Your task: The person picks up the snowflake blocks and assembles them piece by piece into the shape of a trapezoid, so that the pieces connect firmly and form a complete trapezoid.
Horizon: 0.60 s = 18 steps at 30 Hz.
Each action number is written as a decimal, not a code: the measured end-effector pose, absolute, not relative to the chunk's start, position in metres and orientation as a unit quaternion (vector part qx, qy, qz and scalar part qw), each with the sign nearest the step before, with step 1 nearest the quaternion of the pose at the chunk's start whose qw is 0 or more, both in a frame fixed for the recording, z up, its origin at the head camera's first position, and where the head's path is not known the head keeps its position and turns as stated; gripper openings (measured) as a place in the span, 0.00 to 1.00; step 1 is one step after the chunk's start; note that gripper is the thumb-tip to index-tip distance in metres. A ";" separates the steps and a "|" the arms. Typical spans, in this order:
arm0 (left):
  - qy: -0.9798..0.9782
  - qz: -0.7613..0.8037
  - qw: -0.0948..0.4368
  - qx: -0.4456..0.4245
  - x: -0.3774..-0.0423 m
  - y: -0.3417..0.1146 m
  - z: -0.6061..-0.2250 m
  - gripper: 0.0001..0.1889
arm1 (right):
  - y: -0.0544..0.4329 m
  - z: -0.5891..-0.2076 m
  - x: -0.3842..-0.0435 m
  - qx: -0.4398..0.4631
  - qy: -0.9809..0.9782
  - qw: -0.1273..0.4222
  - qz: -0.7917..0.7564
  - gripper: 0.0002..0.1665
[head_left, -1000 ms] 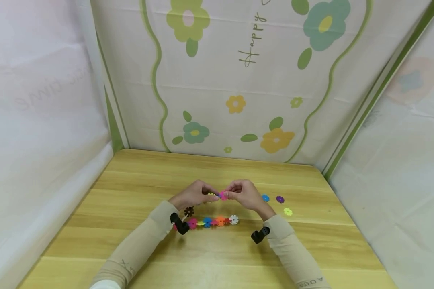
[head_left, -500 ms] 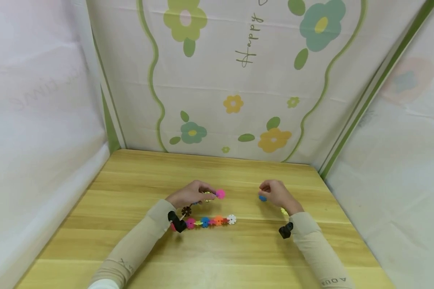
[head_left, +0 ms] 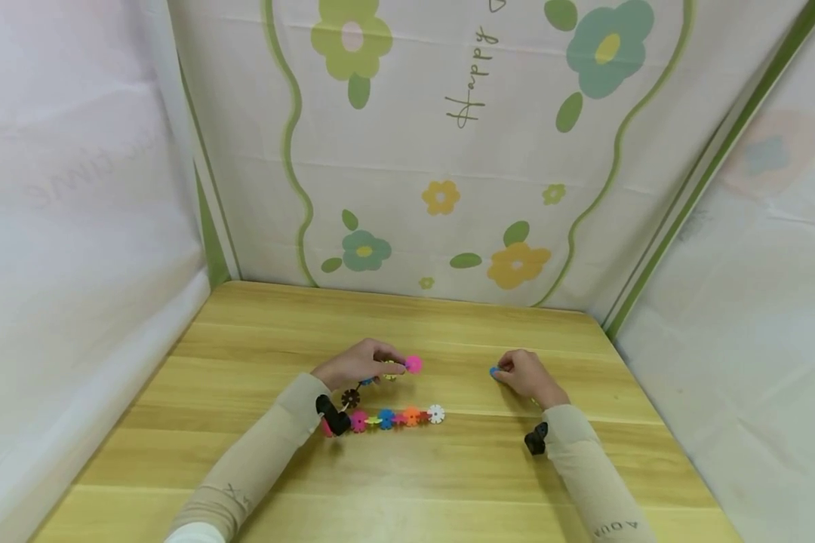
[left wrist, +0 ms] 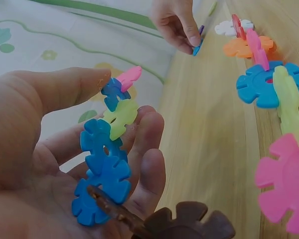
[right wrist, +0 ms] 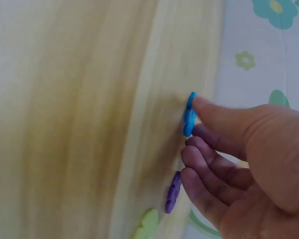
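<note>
A chain of interlocking plastic flower discs in several colours bends in a loop on the table, its near row ending in a white disc [head_left: 436,413]. My left hand [head_left: 360,365] grips the far end of the chain, thumb on a dark blue disc [left wrist: 112,94]; a pink disc [head_left: 413,365] stands out past the fingertips. Blue and brown discs [left wrist: 189,221] hang along the palm in the left wrist view. Over to the right, my right hand [head_left: 526,375] pinches a loose blue disc [right wrist: 189,115] between thumb and forefinger, close to the table.
A purple disc [right wrist: 174,193] and a yellow-green disc [right wrist: 147,225] lie loose beside the right hand, mostly hidden by it in the head view. Behind the wooden table [head_left: 407,490] hangs a flower-printed cloth [head_left: 380,151], with white cloth at both sides.
My right hand has left the pink disc at the chain's end, moved right to the loose discs and taken hold of the blue one. The left hand keeps its grip, nearly in place.
</note>
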<state>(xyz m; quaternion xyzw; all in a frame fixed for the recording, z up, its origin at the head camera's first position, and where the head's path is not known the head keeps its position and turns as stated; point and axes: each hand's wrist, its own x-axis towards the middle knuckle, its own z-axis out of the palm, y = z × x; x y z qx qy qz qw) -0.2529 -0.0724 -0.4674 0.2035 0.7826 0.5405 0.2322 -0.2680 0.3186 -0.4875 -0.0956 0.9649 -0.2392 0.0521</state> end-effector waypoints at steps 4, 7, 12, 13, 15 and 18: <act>0.788 0.537 0.230 0.196 -0.252 -0.073 -0.466 0.16 | 0.319 -0.485 -0.267 -0.082 0.962 0.071 -0.252 0.09; 0.794 0.530 0.227 0.194 -0.252 -0.073 -0.465 0.16 | 0.319 -0.482 -0.266 -0.076 0.959 0.076 -0.264 0.08; 0.806 0.513 0.220 0.197 -0.252 -0.075 -0.466 0.17 | 0.308 -0.478 -0.259 -0.103 0.952 0.058 -0.282 0.09; 0.808 0.510 0.219 0.197 -0.252 -0.075 -0.466 0.17 | 0.304 -0.476 -0.258 -0.110 0.950 0.054 -0.288 0.09; 0.809 0.508 0.218 0.197 -0.252 -0.075 -0.466 0.17 | 0.294 -0.473 -0.254 -0.123 0.944 0.052 -0.302 0.08; 0.811 0.507 0.215 0.199 -0.251 -0.074 -0.463 0.17 | 0.279 -0.467 -0.249 -0.147 0.935 0.047 -0.320 0.08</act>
